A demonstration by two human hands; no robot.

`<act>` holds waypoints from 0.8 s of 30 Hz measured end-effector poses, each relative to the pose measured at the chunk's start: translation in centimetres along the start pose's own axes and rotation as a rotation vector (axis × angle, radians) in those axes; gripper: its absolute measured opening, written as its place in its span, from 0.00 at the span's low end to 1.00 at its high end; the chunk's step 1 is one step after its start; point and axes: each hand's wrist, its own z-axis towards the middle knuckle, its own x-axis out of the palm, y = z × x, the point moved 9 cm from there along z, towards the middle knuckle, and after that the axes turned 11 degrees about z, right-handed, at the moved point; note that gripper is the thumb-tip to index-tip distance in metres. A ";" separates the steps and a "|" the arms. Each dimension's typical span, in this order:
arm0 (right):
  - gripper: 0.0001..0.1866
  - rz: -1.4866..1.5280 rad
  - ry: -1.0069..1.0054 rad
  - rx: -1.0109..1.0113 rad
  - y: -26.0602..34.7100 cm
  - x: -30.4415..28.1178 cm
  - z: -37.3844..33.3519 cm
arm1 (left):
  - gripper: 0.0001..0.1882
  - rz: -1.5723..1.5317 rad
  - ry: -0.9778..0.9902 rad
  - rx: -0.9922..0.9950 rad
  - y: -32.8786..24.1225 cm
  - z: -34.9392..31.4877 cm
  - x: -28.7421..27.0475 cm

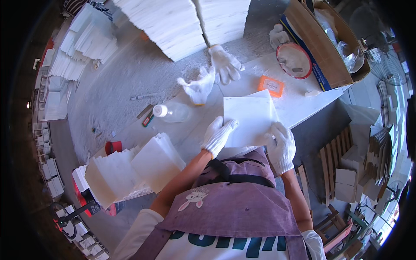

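I see the table (303,104) spread beyond the fingers and off to their left, with tall stacks of white slabs (160,26) standing farthest ahead. A cardboard box (320,47) sits beyond the right fingers and out to their right; a row of leaning slabs (158,158) is left of the left fingers, nearer the body.

The white panel (245,119) lies directly between the two sets of fingers. It looks nearly square, so I read no clear long axis. Neither hand is nearer, since both touch it: the left hand (219,135) pinches the left edge, one digit over the face, and the right hand (281,147) curls its fingers around the lower right edge. Their undersides are hidden from me.

Ahead of the left fingers lie two loose gloves (225,65), then a clear bottle (177,113) nearer in; an orange packet (271,86) is ahead of the right fingers.
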 end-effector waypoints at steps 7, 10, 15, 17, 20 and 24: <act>0.13 0.287 0.070 0.131 -3.2 -3.1 3.5 | 0.10 -0.248 0.035 -0.129 0.5 -0.4 0.4; 0.14 0.401 -0.068 0.164 -5.4 -6.2 7.2 | 0.09 -0.169 0.024 -0.190 -1.3 -1.4 0.4; 0.22 0.291 -0.087 0.123 -7.4 -9.8 15.1 | 0.11 -0.045 -0.016 -0.045 -6.9 -1.6 1.1; 0.22 0.197 -0.103 -0.008 -7.2 -10.4 17.5 | 0.09 -0.152 -0.070 0.006 -9.1 -0.6 2.2; 0.22 0.132 0.039 -0.041 -7.6 -10.1 20.3 | 0.06 -0.277 -0.140 0.120 -10.3 1.5 2.6; 0.17 0.203 0.089 -0.037 -9.2 -10.9 22.0 | 0.04 -0.314 -0.269 0.185 -11.0 3.2 3.0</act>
